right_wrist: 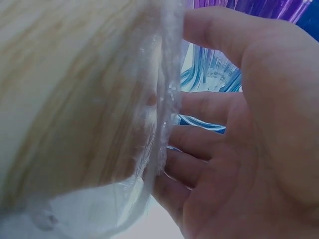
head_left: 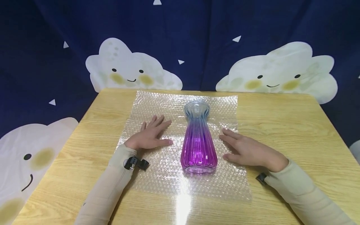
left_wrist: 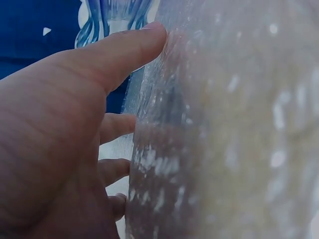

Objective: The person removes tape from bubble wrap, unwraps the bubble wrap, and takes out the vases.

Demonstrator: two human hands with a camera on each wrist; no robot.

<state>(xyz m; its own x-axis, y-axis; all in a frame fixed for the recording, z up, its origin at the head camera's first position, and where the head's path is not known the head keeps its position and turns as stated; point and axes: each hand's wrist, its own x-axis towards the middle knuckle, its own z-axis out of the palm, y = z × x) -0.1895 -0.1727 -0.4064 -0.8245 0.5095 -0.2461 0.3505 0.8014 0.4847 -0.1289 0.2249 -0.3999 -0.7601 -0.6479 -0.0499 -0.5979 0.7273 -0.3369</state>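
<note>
A fluted glass vase [head_left: 198, 140], shading from clear blue at the flared rim to magenta at the base, lies on its side on a sheet of bubble wrap [head_left: 157, 178]. To its left, my left hand [head_left: 150, 136] rests with spread fingers on the wrap, apart from the glass. My right hand [head_left: 244, 148] lies across the sheet's right edge, fingers extended toward the vase without reaching it. The left wrist view shows the thumb [left_wrist: 124, 50] and fingertips against the wrap. Fingertips of the right hand meet the wrap's edge [right_wrist: 167, 99] in the right wrist view.
The wood-grain table [head_left: 292, 125] extends past the wrap on all sides. A dark blue curtain [head_left: 197, 40] with smiling white clouds hangs behind its far edge. Small black cameras [head_left: 136, 163] are strapped at both wrists, over pale sleeves.
</note>
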